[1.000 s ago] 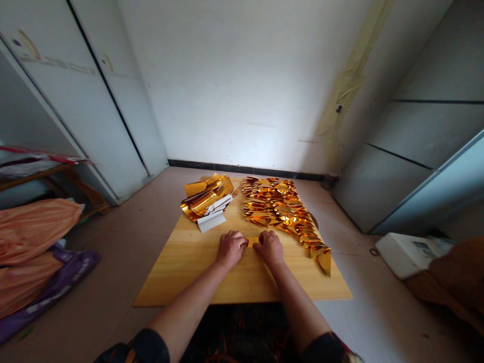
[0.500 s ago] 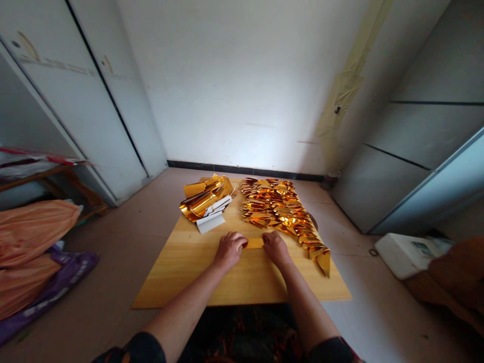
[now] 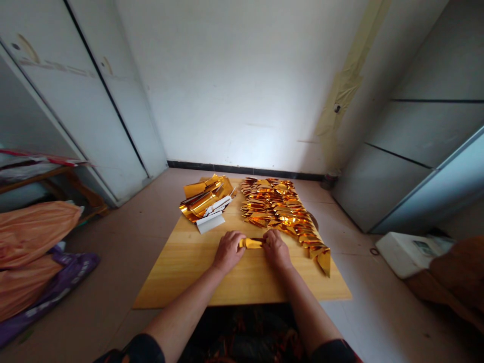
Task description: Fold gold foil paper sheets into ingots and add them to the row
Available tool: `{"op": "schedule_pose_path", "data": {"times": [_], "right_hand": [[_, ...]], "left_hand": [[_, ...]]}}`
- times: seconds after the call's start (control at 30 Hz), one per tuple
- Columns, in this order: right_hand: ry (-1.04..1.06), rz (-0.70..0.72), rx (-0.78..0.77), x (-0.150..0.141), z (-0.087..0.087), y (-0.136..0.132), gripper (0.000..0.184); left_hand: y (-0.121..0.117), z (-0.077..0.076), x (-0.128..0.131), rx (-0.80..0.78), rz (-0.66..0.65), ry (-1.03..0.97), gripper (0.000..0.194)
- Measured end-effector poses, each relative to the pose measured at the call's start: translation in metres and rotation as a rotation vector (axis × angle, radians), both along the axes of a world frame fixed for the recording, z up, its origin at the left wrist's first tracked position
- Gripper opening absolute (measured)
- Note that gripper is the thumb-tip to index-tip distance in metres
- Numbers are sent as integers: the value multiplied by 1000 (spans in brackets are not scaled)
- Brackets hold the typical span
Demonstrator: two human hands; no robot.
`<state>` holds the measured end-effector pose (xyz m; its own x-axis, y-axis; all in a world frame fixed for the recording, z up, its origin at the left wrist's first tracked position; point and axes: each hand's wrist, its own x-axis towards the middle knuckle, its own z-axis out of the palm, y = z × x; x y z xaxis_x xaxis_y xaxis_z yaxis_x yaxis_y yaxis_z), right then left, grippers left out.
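Observation:
Between my two hands is a small piece of gold foil paper (image 3: 252,243), bent along its length and close to the wooden board (image 3: 181,272). My left hand (image 3: 229,250) is closed on its left end, and my right hand (image 3: 277,248) grips the right end; the fingertips partly hide both ends. Behind my left hand lies a loose pile of gold foil sheets (image 3: 206,199), some showing a white back (image 3: 210,222). Rows of folded gold foil pieces (image 3: 270,201) spread behind my right hand and trail toward the right edge of the board.
A white wall (image 3: 242,101) rises beyond the board. Pale cabinets (image 3: 94,101) stand at the left, with orange and purple bags (image 3: 34,237) on the floor. On the right are a grey fridge-like cabinet (image 3: 401,151) and a white box (image 3: 404,254).
The gold foil paper between my hands has gone from lying flat to being bent up along its length. My fingers have shifted slightly; both piles stay put.

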<state>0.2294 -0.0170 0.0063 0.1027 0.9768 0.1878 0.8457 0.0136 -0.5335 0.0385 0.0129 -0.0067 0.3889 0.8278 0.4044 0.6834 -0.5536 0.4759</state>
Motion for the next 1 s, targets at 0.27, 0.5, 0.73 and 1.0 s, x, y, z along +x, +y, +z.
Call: {"op": "schedule_pose_path", "data": {"times": [0.27,0.5,0.73,1.0], "right_hand": [[23,7,30,-1,2,-2,18],[29,18,74,0,-4,-2,16],[-4,-17,49,-5,-1,-6,33],[5,-6,100,-5,-6,-10,15]], "left_hand": [[2,-3,1,47,15,-8,29],[1,-3,1,76,12,-9,25],[-2,3,1,97,-32,-21,23],[-3,3,-1,118,-63,-28,22]]}}
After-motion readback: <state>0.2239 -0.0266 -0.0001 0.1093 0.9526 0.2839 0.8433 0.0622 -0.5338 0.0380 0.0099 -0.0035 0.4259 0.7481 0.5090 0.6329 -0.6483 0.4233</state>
